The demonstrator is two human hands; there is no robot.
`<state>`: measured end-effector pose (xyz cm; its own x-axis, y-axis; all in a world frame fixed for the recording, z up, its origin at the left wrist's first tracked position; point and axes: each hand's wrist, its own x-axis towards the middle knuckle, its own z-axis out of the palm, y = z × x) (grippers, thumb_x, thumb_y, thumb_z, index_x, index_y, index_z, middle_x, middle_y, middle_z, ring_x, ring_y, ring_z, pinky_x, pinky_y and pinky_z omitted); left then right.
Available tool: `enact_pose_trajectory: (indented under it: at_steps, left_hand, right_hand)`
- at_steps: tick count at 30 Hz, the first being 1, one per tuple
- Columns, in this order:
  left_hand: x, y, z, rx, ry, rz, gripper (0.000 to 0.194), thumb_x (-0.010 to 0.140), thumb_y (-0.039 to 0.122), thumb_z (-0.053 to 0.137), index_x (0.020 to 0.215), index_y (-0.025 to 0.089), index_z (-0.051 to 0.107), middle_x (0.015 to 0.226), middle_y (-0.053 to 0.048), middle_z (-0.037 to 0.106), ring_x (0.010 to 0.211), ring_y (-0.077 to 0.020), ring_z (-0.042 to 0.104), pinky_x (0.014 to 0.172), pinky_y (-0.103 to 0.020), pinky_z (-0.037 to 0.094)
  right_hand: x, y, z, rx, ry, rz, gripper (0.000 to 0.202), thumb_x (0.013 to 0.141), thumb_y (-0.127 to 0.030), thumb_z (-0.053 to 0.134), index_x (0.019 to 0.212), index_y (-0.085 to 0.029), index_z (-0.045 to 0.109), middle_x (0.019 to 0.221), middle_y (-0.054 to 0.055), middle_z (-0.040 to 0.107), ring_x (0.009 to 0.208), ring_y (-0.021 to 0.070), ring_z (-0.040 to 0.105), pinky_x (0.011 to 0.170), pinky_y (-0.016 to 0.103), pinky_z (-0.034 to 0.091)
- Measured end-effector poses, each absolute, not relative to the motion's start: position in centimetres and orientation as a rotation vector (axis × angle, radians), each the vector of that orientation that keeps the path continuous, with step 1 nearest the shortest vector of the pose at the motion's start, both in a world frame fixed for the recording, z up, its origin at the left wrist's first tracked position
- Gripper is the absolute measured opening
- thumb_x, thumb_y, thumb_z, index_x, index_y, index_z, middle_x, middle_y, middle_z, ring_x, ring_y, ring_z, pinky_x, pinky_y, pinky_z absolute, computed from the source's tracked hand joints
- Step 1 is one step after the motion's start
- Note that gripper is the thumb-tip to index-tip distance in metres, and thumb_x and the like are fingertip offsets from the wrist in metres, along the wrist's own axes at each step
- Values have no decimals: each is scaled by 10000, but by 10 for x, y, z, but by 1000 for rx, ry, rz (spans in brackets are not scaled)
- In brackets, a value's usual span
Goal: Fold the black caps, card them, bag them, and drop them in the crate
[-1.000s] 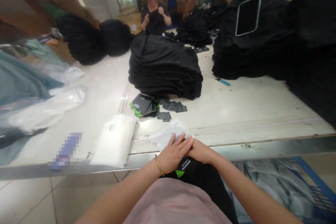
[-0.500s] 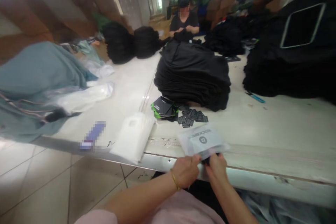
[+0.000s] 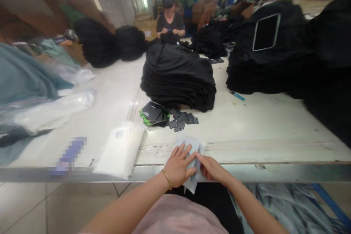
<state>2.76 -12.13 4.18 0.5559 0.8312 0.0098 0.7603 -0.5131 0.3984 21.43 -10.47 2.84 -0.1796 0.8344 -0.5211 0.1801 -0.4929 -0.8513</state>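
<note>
At the near edge of the white tabletop (image 3: 263, 124), the left hand (image 3: 177, 168) lays spread fingers (image 3: 187, 150) on a pale packet (image 3: 195, 144) whose three-o'clock edge the right hand (image 3: 213, 168) pinches, with white bags (image 3: 119, 150) at nine, dark cards (image 3: 154, 111) at eleven, and black fabric (image 3: 178, 76) at twelve.

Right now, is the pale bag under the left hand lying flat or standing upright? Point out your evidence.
Flat. The pale bag lies on the table, the left hand spread over it, its near corner overhanging the edge.
</note>
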Motion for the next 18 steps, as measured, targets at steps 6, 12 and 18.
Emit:
enact_pose_trajectory:
  at_steps: [6,12,18]
  left_hand:
    - [60,-71,58,2428,1360,204,304,780,367,528,1056,257,589,1142,-52,539,1072,-226,476,918,-382,365]
    - [84,-14,47,2333,1346,10,239,823,305,448,876,197,654,931,-54,644,922,-210,569,830,-337,429]
    - [76,-9,36,2278,1494,62,231,843,264,423,854,156,626,934,-85,649,924,-209,577,821,-309,427]
  right_hand:
    - [239,-68,22,-1744,-1020,1490,204,749,-345,529,689,-155,573,660,27,611,389,72,471,303,181,333]
    - [224,-63,19,-1688,-1064,1499,239,718,-365,557,599,-160,531,562,1,573,343,61,426,270,177,283]
    - [200,-123,16,-1619,-1112,1720,285,736,-406,521,559,-190,464,330,-77,403,256,55,324,270,168,204]
